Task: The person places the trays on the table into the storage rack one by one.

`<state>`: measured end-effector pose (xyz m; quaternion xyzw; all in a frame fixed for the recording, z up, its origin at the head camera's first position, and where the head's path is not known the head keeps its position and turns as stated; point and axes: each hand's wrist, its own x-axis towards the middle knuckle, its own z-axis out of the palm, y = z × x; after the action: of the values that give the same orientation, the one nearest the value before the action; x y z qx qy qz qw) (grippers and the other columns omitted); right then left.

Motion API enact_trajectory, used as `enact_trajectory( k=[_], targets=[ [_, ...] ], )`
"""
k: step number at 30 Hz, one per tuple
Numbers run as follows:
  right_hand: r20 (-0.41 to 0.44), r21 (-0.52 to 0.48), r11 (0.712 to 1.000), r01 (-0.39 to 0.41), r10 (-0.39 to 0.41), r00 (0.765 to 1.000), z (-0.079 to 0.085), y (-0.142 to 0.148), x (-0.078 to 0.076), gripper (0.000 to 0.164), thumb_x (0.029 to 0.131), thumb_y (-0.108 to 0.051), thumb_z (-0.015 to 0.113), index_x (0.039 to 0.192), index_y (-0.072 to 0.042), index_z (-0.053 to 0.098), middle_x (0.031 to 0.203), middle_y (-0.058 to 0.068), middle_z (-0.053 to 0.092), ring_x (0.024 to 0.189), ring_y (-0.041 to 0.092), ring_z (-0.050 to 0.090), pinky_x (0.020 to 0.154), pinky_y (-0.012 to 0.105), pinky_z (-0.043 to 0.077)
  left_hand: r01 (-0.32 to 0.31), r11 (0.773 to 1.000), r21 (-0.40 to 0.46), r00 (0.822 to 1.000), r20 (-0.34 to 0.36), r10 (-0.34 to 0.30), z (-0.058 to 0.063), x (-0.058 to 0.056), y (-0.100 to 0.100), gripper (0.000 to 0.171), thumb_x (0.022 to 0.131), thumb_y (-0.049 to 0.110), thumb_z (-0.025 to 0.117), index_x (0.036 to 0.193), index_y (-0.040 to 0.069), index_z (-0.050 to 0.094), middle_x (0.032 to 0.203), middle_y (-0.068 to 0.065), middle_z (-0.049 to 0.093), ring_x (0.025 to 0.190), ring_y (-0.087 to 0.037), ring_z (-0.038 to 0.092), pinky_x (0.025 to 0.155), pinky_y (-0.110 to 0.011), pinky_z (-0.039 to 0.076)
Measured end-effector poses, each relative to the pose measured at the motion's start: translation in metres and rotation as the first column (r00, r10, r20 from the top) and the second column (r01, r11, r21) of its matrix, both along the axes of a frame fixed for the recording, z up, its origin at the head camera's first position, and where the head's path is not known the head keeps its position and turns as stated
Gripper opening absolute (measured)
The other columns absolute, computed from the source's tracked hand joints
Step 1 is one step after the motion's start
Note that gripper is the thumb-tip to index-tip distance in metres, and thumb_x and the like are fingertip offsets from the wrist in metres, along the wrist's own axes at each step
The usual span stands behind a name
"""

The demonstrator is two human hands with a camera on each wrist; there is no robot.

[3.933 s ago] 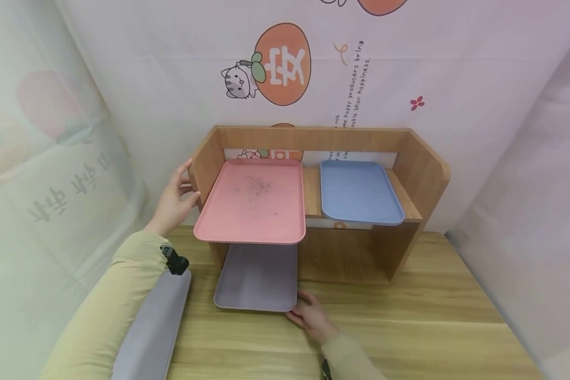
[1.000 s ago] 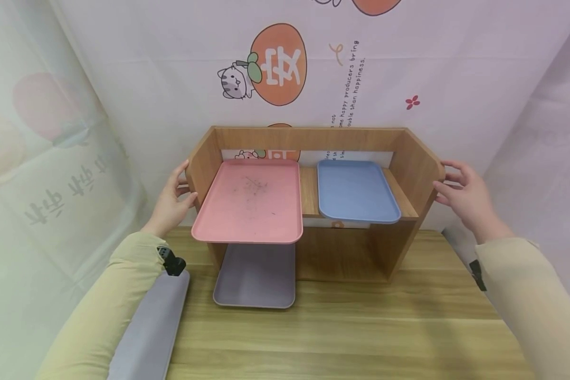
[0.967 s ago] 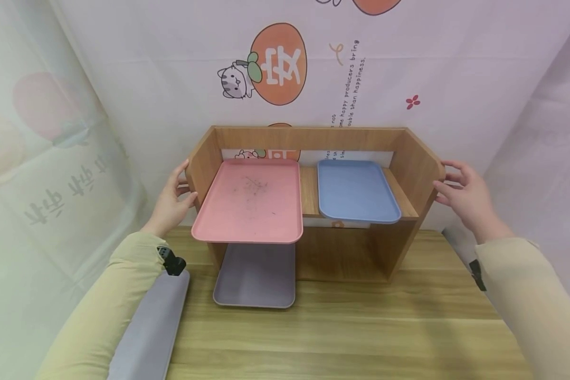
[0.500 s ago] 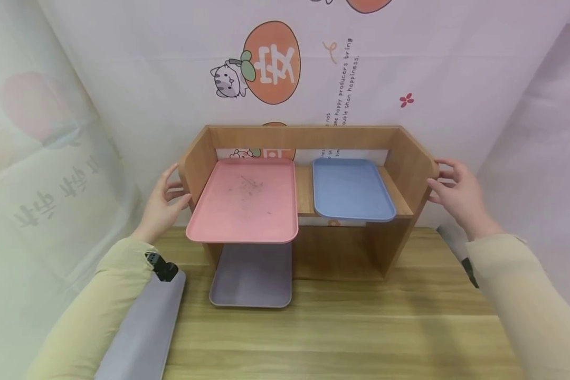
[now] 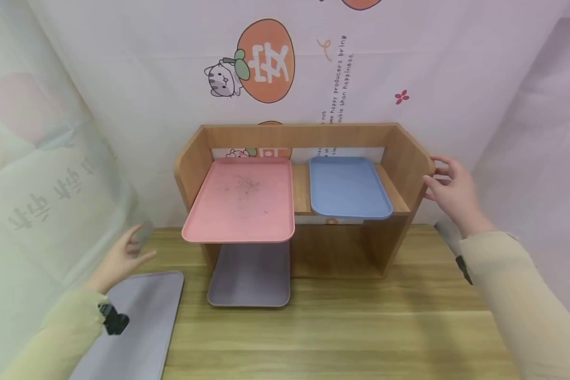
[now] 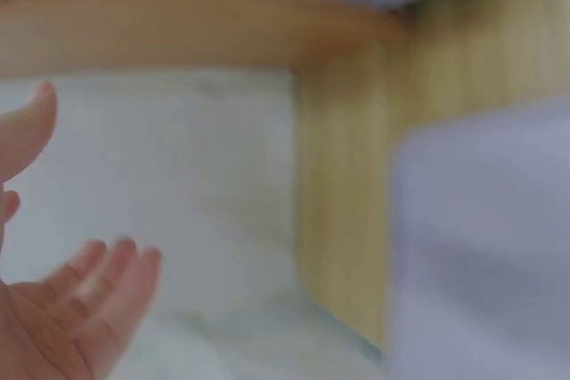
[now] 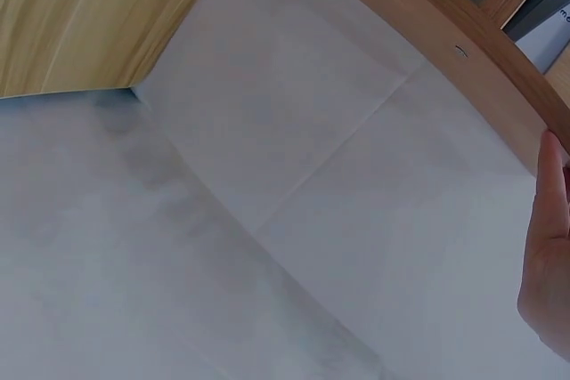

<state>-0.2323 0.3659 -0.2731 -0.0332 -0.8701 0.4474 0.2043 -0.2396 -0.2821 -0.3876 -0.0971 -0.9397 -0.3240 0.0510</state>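
A wooden desktop shelf [image 5: 294, 136] stands on the table, with a pink tray [image 5: 247, 211] on its upper left and a blue tray [image 5: 349, 187] on its upper right. Below the pink tray, a greyish-purple tray [image 5: 249, 282] juts from the lower compartment. My right hand [image 5: 456, 192] touches the shelf's right side panel, thumb at the front edge; in the right wrist view a digit [image 7: 545, 220] rests along that panel. My left hand [image 5: 119, 261], fingers spread and holding nothing, hovers by a second greyish-purple tray [image 5: 144, 322] at the left. The left wrist view is blurred.
Printed white cloth [image 5: 361, 74] hangs close behind the shelf and along both sides. The wood-grain table [image 5: 332, 332] extends in front of the shelf. Dark marks show on the pink tray, whose front overhangs the tray below.
Earlier my right hand held the lower tray's front corner, then moved up to the shelf's right side. My left hand has left the shelf's left panel and moved down and left.
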Motion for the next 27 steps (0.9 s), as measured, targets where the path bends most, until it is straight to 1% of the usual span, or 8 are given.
enact_trajectory(
  k=[4, 6, 8, 13, 16, 18, 22, 27],
  targets=[
    [-0.014, 0.002, 1.0, 0.007, -0.007, 1.0, 0.0, -0.002, -0.001, 0.054, 0.097, -0.015, 0.05, 0.147, -0.01, 0.03, 0.132, 0.023, 0.044, 0.091, 0.005, 0.055, 0.064, 0.011, 0.055, -0.032, 0.988, -0.152, 0.995, 0.086, 0.045, -0.03, 0.018, -0.033, 0.095, 0.086, 0.037, 0.067, 0.146, -0.008, 0.009, 0.13, -0.052, 0.023, 0.111, -0.069, 0.033, 0.081, -0.076, 0.04],
    [-0.018, -0.001, 1.0, 0.009, -0.009, 1.0, -0.001, -0.002, -0.001, 0.054, 0.097, -0.015, 0.051, 0.147, -0.01, 0.031, 0.131, 0.022, 0.044, 0.085, -0.004, 0.051, 0.064, 0.012, 0.055, -0.048, 0.973, -0.227, 0.993, 0.092, 0.07, -0.046, 0.027, -0.049, 0.096, 0.083, 0.04, 0.07, 0.144, -0.01, 0.014, 0.126, -0.054, 0.025, 0.108, -0.071, 0.031, 0.077, -0.079, 0.038],
    [-0.021, -0.008, 1.0, 0.011, -0.011, 1.0, -0.002, -0.003, -0.001, 0.054, 0.097, -0.016, 0.05, 0.147, -0.01, 0.031, 0.131, 0.022, 0.043, 0.085, -0.006, 0.049, 0.065, 0.013, 0.056, -0.061, 0.953, -0.297, 0.992, 0.087, 0.091, -0.062, 0.036, -0.063, 0.095, 0.08, 0.042, 0.071, 0.141, -0.009, 0.02, 0.119, -0.056, 0.029, 0.103, -0.072, 0.031, 0.072, -0.08, 0.038],
    [-0.018, -0.005, 1.0, 0.025, -0.025, 1.0, -0.002, -0.002, -0.001, 0.054, 0.097, -0.018, 0.05, 0.147, -0.012, 0.03, 0.133, 0.023, 0.043, 0.101, 0.017, 0.055, 0.066, 0.013, 0.056, -0.1, 0.899, -0.426, 0.991, 0.036, 0.128, -0.1, 0.056, -0.087, 0.096, 0.072, 0.05, 0.074, 0.136, -0.005, 0.029, 0.112, -0.056, 0.037, 0.099, -0.074, 0.034, 0.074, -0.078, 0.039],
    [-0.012, -0.01, 1.0, 0.027, -0.028, 1.0, -0.002, -0.002, 0.0, 0.055, 0.097, -0.018, 0.049, 0.148, -0.013, 0.029, 0.135, 0.025, 0.043, 0.111, 0.033, 0.052, 0.065, 0.011, 0.055, -0.104, 0.883, -0.458, 0.99, 0.038, 0.136, -0.118, 0.064, -0.094, 0.098, 0.071, 0.054, 0.074, 0.136, -0.005, 0.031, 0.109, -0.057, 0.037, 0.098, -0.074, 0.034, 0.076, -0.077, 0.039],
    [-0.01, -0.011, 1.0, 0.028, -0.028, 1.0, -0.002, -0.001, 0.0, 0.055, 0.097, -0.018, 0.049, 0.148, -0.013, 0.028, 0.135, 0.026, 0.042, 0.114, 0.037, 0.051, 0.063, 0.01, 0.054, -0.092, 0.875, -0.476, 0.987, 0.073, 0.144, -0.127, 0.068, -0.095, 0.1, 0.071, 0.057, 0.072, 0.137, -0.004, 0.028, 0.109, -0.059, 0.033, 0.098, -0.075, 0.033, 0.075, -0.077, 0.04],
    [-0.012, -0.017, 0.999, 0.028, -0.029, 1.0, -0.003, 0.0, 0.001, 0.055, 0.097, -0.017, 0.049, 0.148, -0.013, 0.029, 0.135, 0.026, 0.042, 0.112, 0.034, 0.052, 0.063, 0.01, 0.054, -0.063, 0.873, -0.484, 0.957, 0.218, 0.19, -0.138, 0.078, -0.091, 0.104, 0.073, 0.062, 0.067, 0.14, -0.002, 0.022, 0.113, -0.06, 0.018, 0.099, -0.078, 0.026, 0.075, -0.078, 0.039],
    [-0.026, -0.006, 0.999, 0.033, -0.034, 0.999, -0.004, 0.001, 0.001, 0.054, 0.097, -0.017, 0.05, 0.147, -0.013, 0.031, 0.133, 0.025, 0.044, 0.101, 0.019, 0.055, 0.064, 0.012, 0.055, -0.084, 0.907, -0.412, 0.907, 0.346, 0.241, -0.155, 0.086, -0.089, 0.111, 0.072, 0.067, 0.065, 0.143, -0.002, 0.016, 0.117, -0.059, -0.001, 0.103, -0.079, 0.011, 0.078, -0.087, 0.025]
  ],
)
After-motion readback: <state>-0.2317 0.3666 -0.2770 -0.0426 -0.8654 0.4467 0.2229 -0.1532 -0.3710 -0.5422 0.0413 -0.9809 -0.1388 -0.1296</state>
